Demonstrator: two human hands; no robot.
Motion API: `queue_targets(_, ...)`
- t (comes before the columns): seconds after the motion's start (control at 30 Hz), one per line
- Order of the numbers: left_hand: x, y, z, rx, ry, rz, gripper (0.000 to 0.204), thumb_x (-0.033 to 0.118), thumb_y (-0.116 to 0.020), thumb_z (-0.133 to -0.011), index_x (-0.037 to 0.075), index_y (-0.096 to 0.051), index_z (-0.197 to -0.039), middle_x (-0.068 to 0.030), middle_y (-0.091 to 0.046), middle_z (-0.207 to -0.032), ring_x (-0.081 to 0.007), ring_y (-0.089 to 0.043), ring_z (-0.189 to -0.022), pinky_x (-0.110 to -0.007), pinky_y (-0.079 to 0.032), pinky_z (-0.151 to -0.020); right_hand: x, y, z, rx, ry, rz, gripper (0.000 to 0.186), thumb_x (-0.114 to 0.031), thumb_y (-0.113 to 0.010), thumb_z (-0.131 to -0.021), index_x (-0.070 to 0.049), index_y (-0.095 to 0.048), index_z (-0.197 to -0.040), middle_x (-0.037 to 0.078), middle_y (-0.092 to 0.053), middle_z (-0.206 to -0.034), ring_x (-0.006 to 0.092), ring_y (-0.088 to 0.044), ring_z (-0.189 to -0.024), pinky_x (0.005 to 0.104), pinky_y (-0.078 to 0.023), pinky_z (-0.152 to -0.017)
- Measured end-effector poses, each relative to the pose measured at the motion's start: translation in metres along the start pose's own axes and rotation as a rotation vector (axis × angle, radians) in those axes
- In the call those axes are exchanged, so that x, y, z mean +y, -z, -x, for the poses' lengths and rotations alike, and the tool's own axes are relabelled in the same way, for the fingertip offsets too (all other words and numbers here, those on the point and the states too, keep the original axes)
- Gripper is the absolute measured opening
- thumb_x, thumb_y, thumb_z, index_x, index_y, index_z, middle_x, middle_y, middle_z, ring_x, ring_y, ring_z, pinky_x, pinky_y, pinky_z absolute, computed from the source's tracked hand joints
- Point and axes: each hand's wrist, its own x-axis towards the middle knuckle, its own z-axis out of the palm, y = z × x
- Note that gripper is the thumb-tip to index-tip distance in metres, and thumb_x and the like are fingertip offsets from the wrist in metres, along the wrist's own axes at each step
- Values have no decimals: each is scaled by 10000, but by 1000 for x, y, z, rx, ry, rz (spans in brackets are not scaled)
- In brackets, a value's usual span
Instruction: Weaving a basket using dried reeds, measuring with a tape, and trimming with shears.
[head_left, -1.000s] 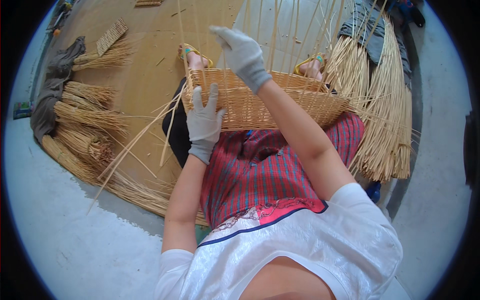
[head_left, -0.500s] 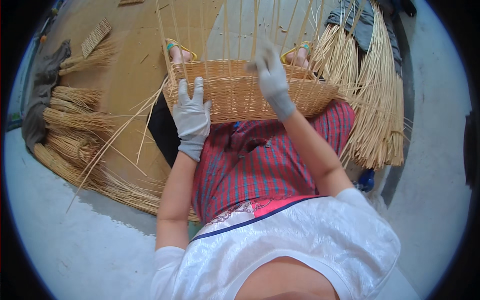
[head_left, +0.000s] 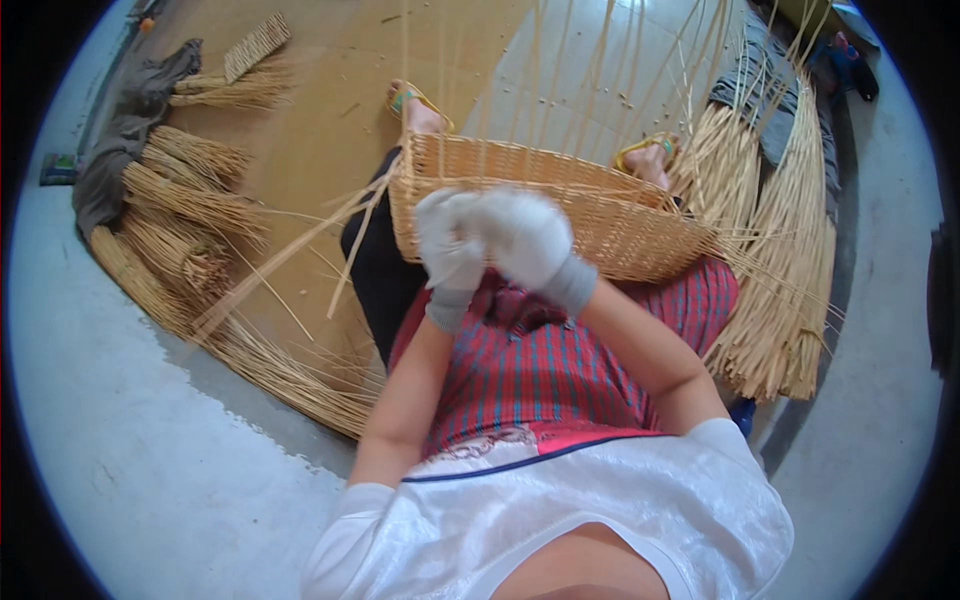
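My gloved left hand (head_left: 450, 235) and gloved right hand (head_left: 525, 240) meet in front of the near wall of a woven rattan basket (head_left: 630, 230). My left fingers look curled, with what they hold hidden; my right hand is smeared by motion, so its fingers are unclear. The basket rests across my lap on red checked cloth (head_left: 510, 370), with long upright stakes rising from it. Loose strands (head_left: 270, 262) stick out from its left end, and more trail from its right end.
Bundles of straw-coloured strands lie at the left (head_left: 180, 185) and right (head_left: 775, 290), partly on dark cloths. A small woven mat (head_left: 257, 45) lies at upper left. My sandalled feet (head_left: 418, 110) show beyond the basket. Brown board and pale concrete floor (head_left: 130, 420) surround me.
My left hand has left the basket's left end, moving right and curling its fingers. My right hand has come down from among the stakes to meet it.
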Motion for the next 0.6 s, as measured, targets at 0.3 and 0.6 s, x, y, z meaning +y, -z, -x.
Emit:
queue_targets(0.3, 2, 62, -51, 63, 377, 85, 269, 81, -763, -877, 4, -625, -1095, -45, -629, -1012, -132, -586, -902, -278, -505, -804, -77, -70, -76, -2, -39, -219, 443, -223, -681, -831, -152, -618, -1264, 88, -652, -859, 299, -671, -762, 427, -540, -654)
queue_targets(0.6, -30, 78, -60, -73, 396, 147, 315, 93, -813, -824, -8, -679, -1092, -84, -710, -1025, -148, -649, -952, -307, -527, -885, -10, -39, 12, 312, -843, -1007, 231, -82, -591, -970, -51, -706, -1168, 58, -737, -929, 130, -684, -757, 267, -530, -636)
